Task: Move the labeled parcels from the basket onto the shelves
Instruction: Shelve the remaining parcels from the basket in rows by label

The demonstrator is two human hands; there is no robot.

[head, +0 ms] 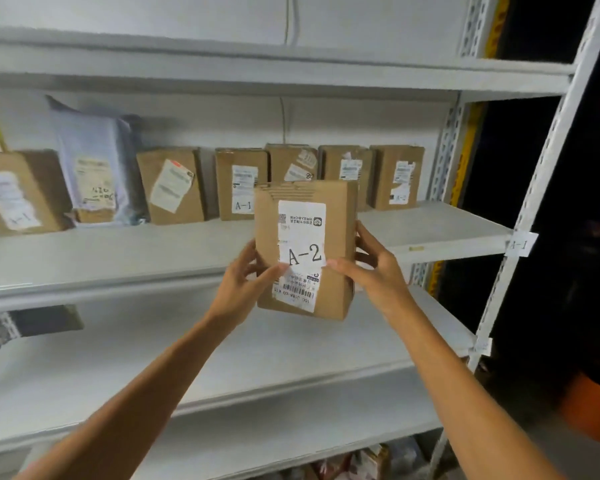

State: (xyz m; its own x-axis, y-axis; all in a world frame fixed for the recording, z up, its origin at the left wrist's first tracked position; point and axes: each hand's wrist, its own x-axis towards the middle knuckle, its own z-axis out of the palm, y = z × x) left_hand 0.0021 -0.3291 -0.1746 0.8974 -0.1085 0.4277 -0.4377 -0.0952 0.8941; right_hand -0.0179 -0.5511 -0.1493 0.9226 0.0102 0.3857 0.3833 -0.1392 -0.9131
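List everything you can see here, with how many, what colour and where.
A-2 box: one, brown cardboard, white label, held before the A-1 shelf.
Cardboard boxes: six, brown, in a row on the A-1 shelf.
Poly mailer: one, pale grey, on that shelf, second from left.
Shelf tag A-1: one, white, right upright.
Shelving: one unit, white, across the view.
Orange object: one, lower right, unidentifiable.
Left hand: one, gripping the A-2 box's left edge.
Right hand: one, gripping its right edge.
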